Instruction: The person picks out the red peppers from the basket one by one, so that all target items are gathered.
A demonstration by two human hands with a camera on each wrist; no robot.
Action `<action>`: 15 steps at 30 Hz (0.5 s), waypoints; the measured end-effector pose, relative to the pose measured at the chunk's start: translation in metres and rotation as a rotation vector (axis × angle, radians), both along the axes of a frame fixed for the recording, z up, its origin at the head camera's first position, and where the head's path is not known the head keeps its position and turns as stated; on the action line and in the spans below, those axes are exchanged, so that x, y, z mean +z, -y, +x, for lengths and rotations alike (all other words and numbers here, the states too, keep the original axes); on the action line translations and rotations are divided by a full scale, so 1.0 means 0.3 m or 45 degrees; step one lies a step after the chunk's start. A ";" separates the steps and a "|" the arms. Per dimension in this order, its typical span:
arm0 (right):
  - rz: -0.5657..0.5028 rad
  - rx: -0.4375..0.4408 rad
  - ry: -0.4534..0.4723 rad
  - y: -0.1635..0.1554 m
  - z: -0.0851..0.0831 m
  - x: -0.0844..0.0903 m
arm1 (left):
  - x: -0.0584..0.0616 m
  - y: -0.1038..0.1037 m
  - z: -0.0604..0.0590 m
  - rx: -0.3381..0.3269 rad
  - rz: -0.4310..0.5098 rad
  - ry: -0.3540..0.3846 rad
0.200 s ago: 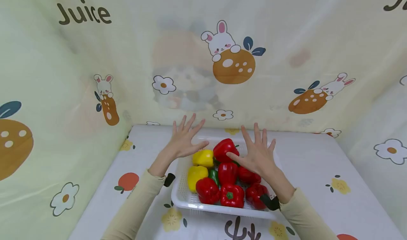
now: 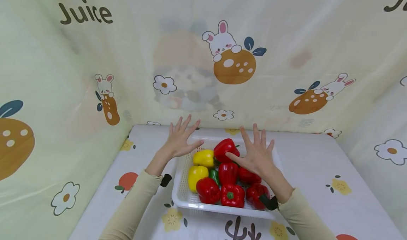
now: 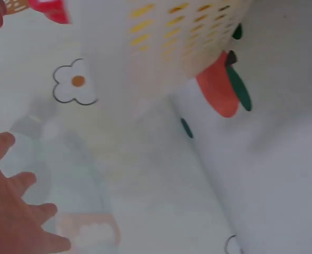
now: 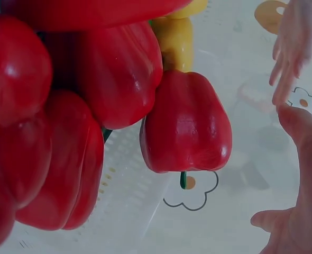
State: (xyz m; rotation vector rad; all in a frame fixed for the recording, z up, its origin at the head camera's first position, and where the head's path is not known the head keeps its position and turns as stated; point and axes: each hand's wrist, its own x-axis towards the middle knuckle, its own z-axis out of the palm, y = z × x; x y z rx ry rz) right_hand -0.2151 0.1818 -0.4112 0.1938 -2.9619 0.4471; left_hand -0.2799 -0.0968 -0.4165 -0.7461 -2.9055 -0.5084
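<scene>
A white perforated plastic basket stands on the table and holds several red bell peppers, two yellow bell peppers and a green pepper partly hidden among them. Over the basket's far left rim hovers my left hand, fingers spread and nothing held. My right hand is likewise spread above the basket's right side, covering part of a red pepper. In the right wrist view a red bell pepper with a green stem lies near the basket's edge, apart from the right hand.
A white tablecloth printed with fruit and flowers covers the table. Patterned curtains with rabbits and oranges hang behind it and on both sides. Each wrist wears a black strap.
My left hand has shifted slightly left, away from the basket's middle. The right hand has barely moved, and the peppers stay where they were.
</scene>
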 end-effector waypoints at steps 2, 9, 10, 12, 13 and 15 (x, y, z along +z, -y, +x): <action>0.004 -0.003 0.010 0.005 -0.006 -0.002 | -0.020 0.010 -0.012 -0.005 0.029 -0.002; -0.010 0.001 0.056 0.020 -0.021 -0.006 | -0.104 0.042 -0.043 -0.045 0.168 -0.050; -0.014 0.001 0.070 0.019 -0.022 -0.006 | -0.118 0.043 -0.048 -0.059 0.191 -0.052; -0.015 0.002 0.102 0.017 -0.023 -0.003 | -0.143 0.045 -0.056 -0.091 0.242 -0.044; -0.018 0.007 0.115 0.014 -0.024 -0.001 | -0.155 0.045 -0.061 -0.107 0.275 -0.036; -0.024 0.021 0.136 0.011 -0.026 0.006 | -0.178 0.046 -0.067 -0.130 0.324 -0.018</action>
